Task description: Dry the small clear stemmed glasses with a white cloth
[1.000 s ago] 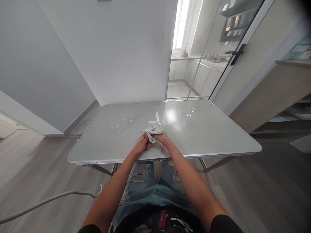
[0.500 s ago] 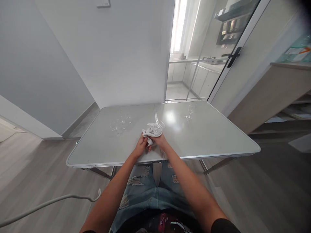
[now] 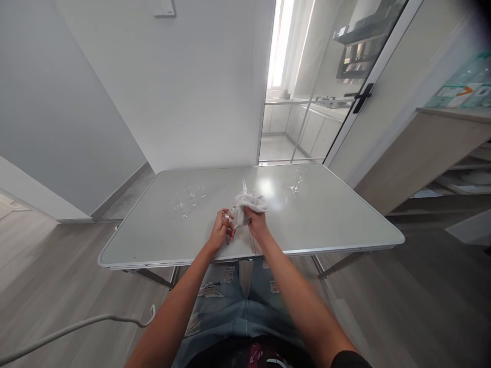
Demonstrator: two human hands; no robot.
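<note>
My left hand is closed on the foot end of a clear stemmed glass, which lies tilted above the table's near middle. A crumpled white cloth is gripped in my right hand and wraps around the glass's bowl, hiding most of it. Both hands are close together over the seam of the grey-white table. Several small clear glasses stand to the left of my hands. One more stemmed glass stands upright at the back right.
The table has a metal rim and backs onto a white wall. A glass door with a black handle is at the back right. Shelves with plastic bottles stand at right. A pale hose curves at lower left.
The cloth has moved right and up with my right hand and now covers the glass's bowl. My left hand has shifted to the glass's foot end. The view has turned slightly right.
</note>
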